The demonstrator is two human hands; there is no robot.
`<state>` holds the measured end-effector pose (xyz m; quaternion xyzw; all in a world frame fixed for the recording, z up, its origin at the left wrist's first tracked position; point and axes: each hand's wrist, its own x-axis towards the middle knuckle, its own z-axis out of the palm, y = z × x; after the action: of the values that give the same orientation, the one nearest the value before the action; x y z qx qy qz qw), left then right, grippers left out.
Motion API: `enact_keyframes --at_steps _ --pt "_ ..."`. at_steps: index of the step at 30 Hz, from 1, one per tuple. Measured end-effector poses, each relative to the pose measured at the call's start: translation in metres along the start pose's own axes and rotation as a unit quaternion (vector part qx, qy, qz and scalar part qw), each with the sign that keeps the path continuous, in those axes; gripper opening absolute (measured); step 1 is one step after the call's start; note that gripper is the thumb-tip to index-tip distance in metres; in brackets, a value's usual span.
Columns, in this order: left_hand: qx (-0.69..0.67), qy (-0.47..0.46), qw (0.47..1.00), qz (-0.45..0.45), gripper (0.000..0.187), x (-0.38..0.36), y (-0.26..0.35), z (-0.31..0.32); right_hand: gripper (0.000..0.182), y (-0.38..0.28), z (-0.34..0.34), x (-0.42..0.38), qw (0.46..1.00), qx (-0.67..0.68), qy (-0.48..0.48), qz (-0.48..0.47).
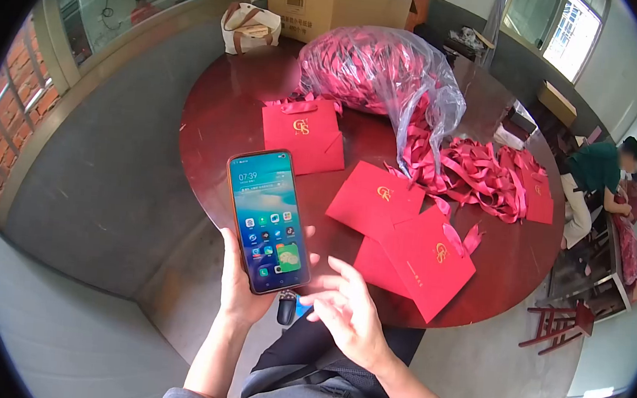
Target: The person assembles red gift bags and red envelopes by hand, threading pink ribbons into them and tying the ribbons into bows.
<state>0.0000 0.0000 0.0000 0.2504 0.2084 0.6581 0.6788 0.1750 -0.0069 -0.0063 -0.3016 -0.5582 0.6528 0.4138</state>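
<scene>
Lit phone [268,221], left of center | we clasp it, left grip [244,302] | right grip [352,323] half spread beside | red bags [427,264], center-right

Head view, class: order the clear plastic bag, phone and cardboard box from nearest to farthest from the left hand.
1. Phone: held in the left hand.
2. Clear plastic bag: farther across the table.
3. Cardboard box: behind the bag.

Beaming blue and teal from the phone [268,221], rimmed in orange-brown, marked with a white 07:39, and over to gold lettering [302,126] on red bags [421,267], pinkish red through the ribbons [481,176], deep maroon across the table [225,98], tan on the box [297,19], cream with brown trim on the tote [254,44]!
</scene>
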Motion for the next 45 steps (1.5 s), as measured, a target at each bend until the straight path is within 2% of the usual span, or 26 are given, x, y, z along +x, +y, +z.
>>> enact_keyframes --at_steps 2,5,7,11,13,16,18,20,21,22,24,25,27,29,31,33,34,35,36,37,38,39,40,41,43,45 --pt "0.022 0.07 0.997 -0.002 0.082 -0.001 0.0 -0.001 0.057 -0.004 -0.005 -0.012 0.999 -0.04 0.001 0.005" --pt "0.032 0.046 0.998 0.012 0.083 0.01 0.021 -0.013 0.054 -0.028 -0.01 -0.028 0.992 -0.103 0.044 -0.054" --pt "0.107 0.09 0.99 0.018 0.08 0.023 0.045 -0.02 0.049 -0.037 -0.032 -0.039 0.975 -0.127 0.121 -0.136" --pt "0.184 0.142 0.973 -0.006 0.071 0.064 0.097 -0.053 0.04 -0.044 -0.091 -0.06 0.91 -0.163 0.353 -0.147" --pt "0.218 0.164 0.962 0.017 0.063 0.092 0.125 -0.082 0.037 -0.035 -0.128 -0.07 0.875 -0.218 0.419 -0.11" --pt "0.255 0.198 0.946 0.012 0.052 0.15 0.158 -0.149 0.032 -0.012 -0.166 -0.077 0.842 -0.274 0.458 -0.08" --pt "0.303 0.253 0.918 0.024 0.043 0.187 0.17 -0.191 0.03 0.008 -0.178 -0.079 0.835 -0.268 0.47 -0.102" --pt "0.363 0.224 0.904 0.013 0.044 0.217 0.184 -0.231 0.029 0.008 -0.173 -0.078 0.823 -0.27 0.486 -0.116" --pt "0.327 0.243 0.913 0.008 0.048 0.234 0.181 -0.233 0.029 0.009 -0.171 -0.077 0.821 -0.267 0.487 -0.137" --pt "0.394 0.24 0.887 0.002 0.05 0.247 0.187 -0.252 0.03 0.012 -0.17 -0.078 0.816 -0.269 0.497 -0.123" --pt "0.411 0.22 0.884 0.024 0.054 0.28 0.201 -0.3 0.031 0.021 -0.173 -0.078 0.8 -0.296 0.502 -0.145" --pt "0.443 0.239 0.863 0.036 0.055 0.28 0.2 -0.286 0.032 0.026 -0.171 -0.076 0.808 -0.27 0.505 -0.138" --pt "0.55 0.243 0.798 0.037 0.063 0.307 0.214 -0.314 0.028 0.02 -0.172 -0.079 0.799 -0.297 0.505 -0.134" --pt "0.677 0.27 0.675 0.109 0.072 0.338 0.232 -0.35 0.025 0.011 -0.169 -0.079 0.802 -0.305 0.5 -0.114" --pt "0.738 0.244 0.623 0.083 0.072 0.333 0.232 -0.323 0.024 0.011 -0.169 -0.079 0.809 -0.318 0.486 -0.095" --pt "0.711 0.146 0.666 0.169 0.069 0.337 0.23 -0.334 0.024 0.006 -0.168 -0.075 0.83 -0.296 0.468 -0.065" --pt "0.768 0.113 0.586 0.234 0.066 0.335 0.23 -0.339 0.025 0.002 -0.166 -0.074 0.836 -0.303 0.455 -0.055" --pt "0.772 0.121 0.605 0.152 0.062 0.329 0.235 -0.332 0.026 0.0 -0.166 -0.069 0.844 -0.279 0.457 -0.045" --pt "0.779 0.123 0.589 0.176 0.058 0.317 0.231 -0.32 0.028 -0.006 -0.164 -0.067 0.85 -0.272 0.451 -0.012" --pt "0.812 0.166 0.493 0.264 0.05 0.308 0.226 -0.306 0.029 -0.005 -0.166 -0.063 0.854 -0.281 0.437 -0.026" --pt "0.775 0.178 0.504 0.336 0.04 0.281 0.199 -0.256 0.031 -0.004 -0.169 -0.06 0.864 -0.271 0.424 -0.012" --pt "0.667 0.137 0.661 0.315 0.032 0.245 0.157 -0.177 0.032 -0.005 -0.17 -0.054 0.87 -0.263 0.416 0.001" --pt "0.692 0.08 0.642 0.32 0.027 0.189 0.1 -0.068 0.032 -0.003 -0.169 -0.047 0.876 -0.261 0.406 -0.007" --pt "0.666 0.026 0.695 0.27 0.023 0.159 0.064 -0.019 0.031 -0.003 -0.17 -0.045 0.858 -0.292 0.422 0.002" --pt "0.694 -0.115 0.662 0.259 0.022 0.118 0.005 0.041 0.029 -0.01 -0.172 -0.043 0.836 -0.334 0.436 0.008" --pt "0.738 -0.153 0.64 0.151 0.023 0.113 -0.034 0.057 0.026 -0.017 -0.167 -0.038 0.805 -0.405 0.432 0.043"
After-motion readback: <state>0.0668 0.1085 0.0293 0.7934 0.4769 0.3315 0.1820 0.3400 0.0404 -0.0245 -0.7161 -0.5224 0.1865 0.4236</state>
